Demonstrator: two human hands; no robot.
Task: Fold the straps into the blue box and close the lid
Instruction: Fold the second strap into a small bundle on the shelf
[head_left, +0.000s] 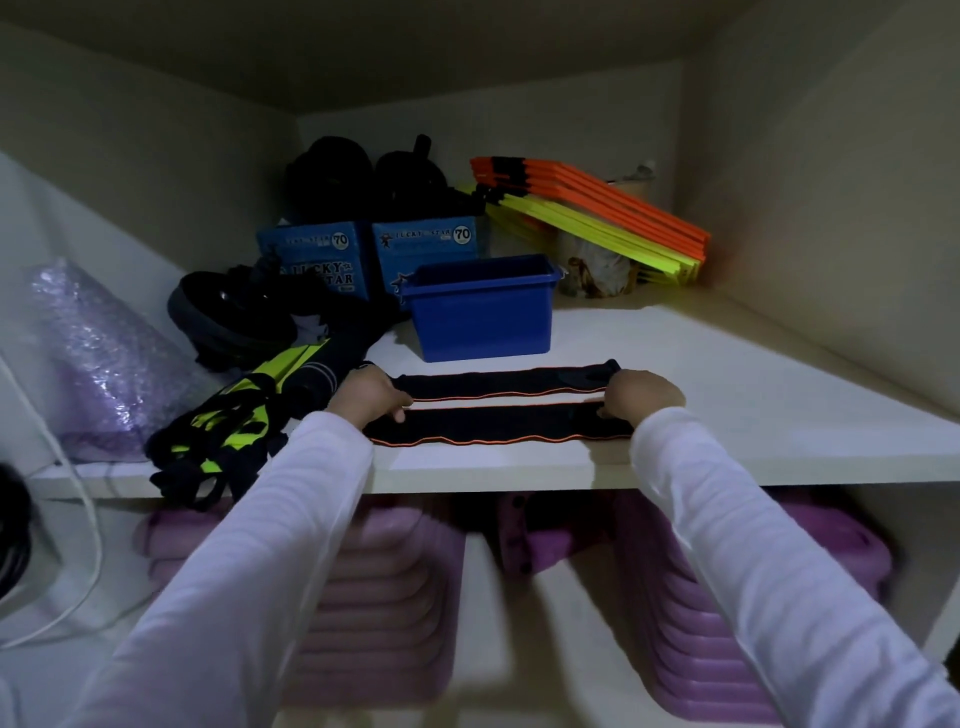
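Observation:
Two black straps with orange edging lie side by side, flat on the white shelf (727, 364): the far strap (498, 383) and the near strap (493, 426). My left hand (366, 395) holds their left ends, fingers curled over them. At the right ends my right hand (641, 392) grips the same way. Just behind the straps stands the blue box (480, 314), open at the top, no lid in view.
Two blue "Lucky Star" cartons (363, 257) and black gear sit behind the box. Orange and yellow flat bars (597, 218) lean at the back right. Black and neon-yellow straps (228, 415) hang off the shelf's left front, beside purple bubble wrap (98, 358). Purple bins (379, 597) stand below.

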